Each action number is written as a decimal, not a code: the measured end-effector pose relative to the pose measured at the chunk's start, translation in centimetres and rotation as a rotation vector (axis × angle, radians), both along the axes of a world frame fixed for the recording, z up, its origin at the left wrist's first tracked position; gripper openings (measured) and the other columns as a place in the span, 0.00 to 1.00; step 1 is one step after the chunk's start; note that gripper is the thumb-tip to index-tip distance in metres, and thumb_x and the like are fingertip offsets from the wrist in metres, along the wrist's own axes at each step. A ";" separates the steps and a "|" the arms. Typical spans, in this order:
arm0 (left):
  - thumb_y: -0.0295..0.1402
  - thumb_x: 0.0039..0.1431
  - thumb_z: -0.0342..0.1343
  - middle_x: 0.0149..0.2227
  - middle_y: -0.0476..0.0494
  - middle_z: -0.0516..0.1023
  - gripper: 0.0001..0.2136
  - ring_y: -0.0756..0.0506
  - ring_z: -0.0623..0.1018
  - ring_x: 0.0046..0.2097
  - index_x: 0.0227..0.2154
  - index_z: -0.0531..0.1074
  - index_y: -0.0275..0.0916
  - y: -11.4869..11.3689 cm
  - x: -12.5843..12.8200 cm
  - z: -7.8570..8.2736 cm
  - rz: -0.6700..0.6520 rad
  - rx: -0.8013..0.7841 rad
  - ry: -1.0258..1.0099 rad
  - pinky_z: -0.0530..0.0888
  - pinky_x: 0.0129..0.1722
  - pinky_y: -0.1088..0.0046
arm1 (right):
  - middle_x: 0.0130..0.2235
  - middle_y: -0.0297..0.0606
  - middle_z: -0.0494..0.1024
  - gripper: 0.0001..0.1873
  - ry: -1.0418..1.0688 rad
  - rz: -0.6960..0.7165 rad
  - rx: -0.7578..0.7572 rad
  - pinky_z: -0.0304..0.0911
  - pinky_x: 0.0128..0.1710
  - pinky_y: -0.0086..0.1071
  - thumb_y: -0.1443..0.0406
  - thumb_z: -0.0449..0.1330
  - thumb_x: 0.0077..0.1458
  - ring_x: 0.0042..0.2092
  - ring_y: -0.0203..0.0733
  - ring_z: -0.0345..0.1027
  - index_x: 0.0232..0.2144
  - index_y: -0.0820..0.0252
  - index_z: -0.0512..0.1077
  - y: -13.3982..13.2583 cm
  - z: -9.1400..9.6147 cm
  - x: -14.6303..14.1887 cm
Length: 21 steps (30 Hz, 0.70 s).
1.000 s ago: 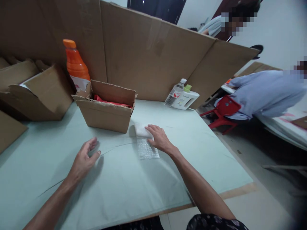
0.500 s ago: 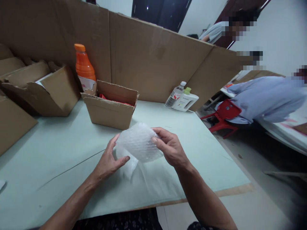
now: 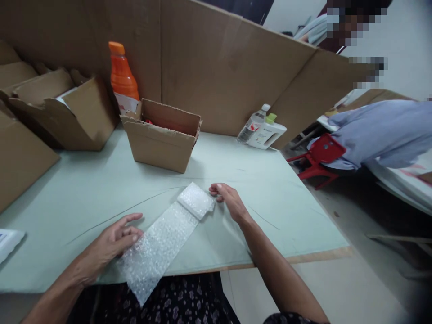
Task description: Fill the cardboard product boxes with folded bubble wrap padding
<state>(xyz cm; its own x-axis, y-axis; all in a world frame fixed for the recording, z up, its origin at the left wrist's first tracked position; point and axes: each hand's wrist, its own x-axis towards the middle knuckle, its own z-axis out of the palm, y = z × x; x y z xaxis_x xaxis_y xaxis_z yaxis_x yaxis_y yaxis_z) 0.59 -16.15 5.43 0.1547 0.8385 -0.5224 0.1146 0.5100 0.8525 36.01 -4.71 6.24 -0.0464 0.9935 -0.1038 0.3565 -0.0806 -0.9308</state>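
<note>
A strip of clear bubble wrap [image 3: 164, 236] lies slantwise across the table, its near end hanging over the front edge above my lap. Its far end is folded into a flat, thicker rectangular bundle [image 3: 195, 200]; whether anything is inside I cannot make out. Beside the strip's left edge is my left hand [image 3: 116, 238], index finger stretched out, fingertips touching or very close to the wrap. My right hand [image 3: 229, 202] hovers just right of the folded bundle, fingers loosely bent and apart, holding nothing.
An open cardboard box [image 3: 162, 146] with red contents stands ahead, an orange bottle [image 3: 123, 78] behind it. More boxes [image 3: 84, 117] are left. A clear bottle [image 3: 251, 126] and white jug [image 3: 268, 135] stand at back right. A white packet [image 3: 8, 243] lies far left.
The bubble wrap, held up bunched between both hands before, now lies stretched out on the table. My left hand has moved left and nearer; the right hand has let go.
</note>
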 end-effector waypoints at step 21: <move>0.52 0.51 0.50 0.32 0.47 0.77 0.30 0.43 0.75 0.33 0.51 0.75 0.39 1.4 -3.5 3.6 -0.161 0.270 0.646 0.69 0.33 0.72 | 0.29 0.31 0.74 0.11 0.087 -0.126 0.206 0.62 0.33 0.30 0.58 0.65 0.51 0.31 0.36 0.67 0.31 0.58 0.70 -2.2 0.8 1.2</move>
